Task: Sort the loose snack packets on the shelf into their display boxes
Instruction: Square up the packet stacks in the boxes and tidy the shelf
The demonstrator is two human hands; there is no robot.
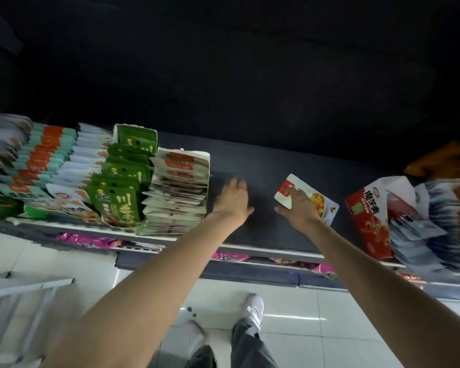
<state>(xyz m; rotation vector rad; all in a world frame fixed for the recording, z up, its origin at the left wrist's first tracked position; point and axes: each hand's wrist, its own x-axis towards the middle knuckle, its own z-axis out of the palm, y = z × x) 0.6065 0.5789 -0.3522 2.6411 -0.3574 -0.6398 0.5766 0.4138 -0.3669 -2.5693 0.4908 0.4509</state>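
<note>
Dark grey shelving point(255, 166) is seen from above, with a bare stretch at its middle and a white tiled floor point(329, 328) below. At nine o'clock from that bare stretch, rows of snack packets are stood on edge: a stack of white packets with red labels point(178, 192) sits nearest, just beside a row of green packets with a cartoon figure point(120, 192), and further out at nine o'clock white packets point(83, 166) and teal-and-orange packets point(41, 158) are lined up.

The left hand point(234, 199) is held over the bare shelf just beside the white-and-red stack, its fingers point(237, 183) loosely spread and nothing gripped; whether the shelf is touched cannot be told.

A loose white snack packet with a red corner and a yellow food picture point(318, 199) lies on the shelf at three o'clock from the left hand. The right hand point(299, 208) is laid on it, the fingers point(292, 193) reaching across the red corner; whether they are curled round the packet's edge cannot be told.

At three o'clock from this packet a red cardboard display box point(367, 221) is stood, packed with blurred pale packets point(420, 229). An orange bag point(446, 160) is seen at the far two o'clock corner.

At six o'clock, grey trousers point(250, 346) and white shoes point(254, 308) are visible.
</note>
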